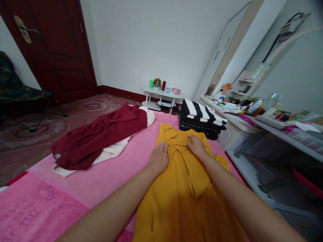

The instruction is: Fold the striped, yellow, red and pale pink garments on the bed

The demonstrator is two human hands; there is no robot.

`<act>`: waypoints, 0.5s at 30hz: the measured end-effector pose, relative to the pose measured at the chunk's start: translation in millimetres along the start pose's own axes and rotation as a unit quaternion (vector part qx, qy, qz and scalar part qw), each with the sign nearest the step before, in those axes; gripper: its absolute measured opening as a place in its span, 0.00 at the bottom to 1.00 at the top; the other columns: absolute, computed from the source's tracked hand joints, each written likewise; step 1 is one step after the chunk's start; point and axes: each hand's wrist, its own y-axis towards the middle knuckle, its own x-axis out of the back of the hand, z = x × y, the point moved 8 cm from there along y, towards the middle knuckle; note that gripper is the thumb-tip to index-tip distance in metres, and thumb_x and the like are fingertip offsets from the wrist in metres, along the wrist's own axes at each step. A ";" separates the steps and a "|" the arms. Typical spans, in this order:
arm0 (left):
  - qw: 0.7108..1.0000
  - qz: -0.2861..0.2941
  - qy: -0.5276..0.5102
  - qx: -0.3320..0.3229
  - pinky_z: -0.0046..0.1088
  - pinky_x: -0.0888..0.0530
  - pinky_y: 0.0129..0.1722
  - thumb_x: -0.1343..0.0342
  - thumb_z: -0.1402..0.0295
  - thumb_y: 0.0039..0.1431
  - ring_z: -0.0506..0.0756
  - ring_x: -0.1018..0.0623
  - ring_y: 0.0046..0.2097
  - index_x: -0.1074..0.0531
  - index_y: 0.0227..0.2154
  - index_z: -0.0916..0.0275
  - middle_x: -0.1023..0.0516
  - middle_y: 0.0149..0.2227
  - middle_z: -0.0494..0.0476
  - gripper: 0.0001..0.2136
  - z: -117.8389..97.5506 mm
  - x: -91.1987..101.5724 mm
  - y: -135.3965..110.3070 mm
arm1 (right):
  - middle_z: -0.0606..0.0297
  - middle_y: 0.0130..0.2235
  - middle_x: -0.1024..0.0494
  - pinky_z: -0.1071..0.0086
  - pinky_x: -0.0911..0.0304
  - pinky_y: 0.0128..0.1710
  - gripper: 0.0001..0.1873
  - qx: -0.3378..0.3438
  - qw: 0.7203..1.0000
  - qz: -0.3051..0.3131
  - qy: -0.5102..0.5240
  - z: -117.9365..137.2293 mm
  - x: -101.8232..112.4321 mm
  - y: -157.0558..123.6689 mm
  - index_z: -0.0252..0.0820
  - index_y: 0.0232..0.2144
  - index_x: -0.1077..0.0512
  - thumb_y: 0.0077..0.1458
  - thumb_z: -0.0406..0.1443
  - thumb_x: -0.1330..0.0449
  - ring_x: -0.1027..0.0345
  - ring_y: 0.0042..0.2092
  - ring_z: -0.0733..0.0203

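Mustard-yellow garment [174, 191] is lying lower centre-right of frame on the pink blanket [118, 174], top edge pointing away from the person. Left hand [159, 158] is flat along its left edge, fingers straight & together, not gripping anything afaict. Right hand [196, 145] is on the upper right part, fingers bent, can't tell if they're pinching cloth or just pressing. One sleeve [198, 174] lies bent across the front, so imo the step in hand is laying sleeves in & smoothing, prob pre-fold. Next move calls for squaring up the edges w/o dragging that sleeve loose; some yellow cloth pokes out past the right forearm tbh. FYI dark red garment [101, 134] is centre-left, folded stack [202, 117] just beyond the yellow one.
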 end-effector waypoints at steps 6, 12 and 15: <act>1.000 0.012 -0.007 -0.001 0.37 0.48 0.63 0.62 0.70 0.61 0.59 0.46 0.65 0.50 0.62 0.73 0.49 0.65 0.67 0.26 1.4 -1.2 0.9 | 0.58 0.36 0.22 0.69 0.39 0.36 0.17 -0.073 0.996 0.038 -0.039 -8.5 -28.5 27.5 0.41 0.36 0.25 0.49 0.46 0.41 0.29 0.40 0.55; 1.000 0.023 -0.009 -0.008 0.39 0.50 0.63 0.62 0.69 0.62 0.60 0.48 0.66 0.48 0.63 0.68 0.50 0.66 0.64 0.26 1.9 -5.9 2.4 | 0.54 0.39 0.23 0.65 0.39 0.37 0.17 -0.138 0.987 0.010 -0.082 -34.0 -19.1 36.2 0.42 0.37 0.25 0.54 0.46 0.46 0.30 0.43 0.51; 1.000 0.025 -0.008 -0.013 0.41 0.50 0.63 0.60 0.65 0.62 0.61 0.49 0.66 0.43 0.61 0.61 0.50 0.66 0.60 0.24 1.7 -7.9 2.3 | 0.56 0.36 0.22 0.66 0.39 0.35 0.12 -0.134 0.987 0.031 -0.082 -37.3 -19.2 33.2 0.41 0.33 0.24 0.51 0.41 0.42 0.29 0.39 0.54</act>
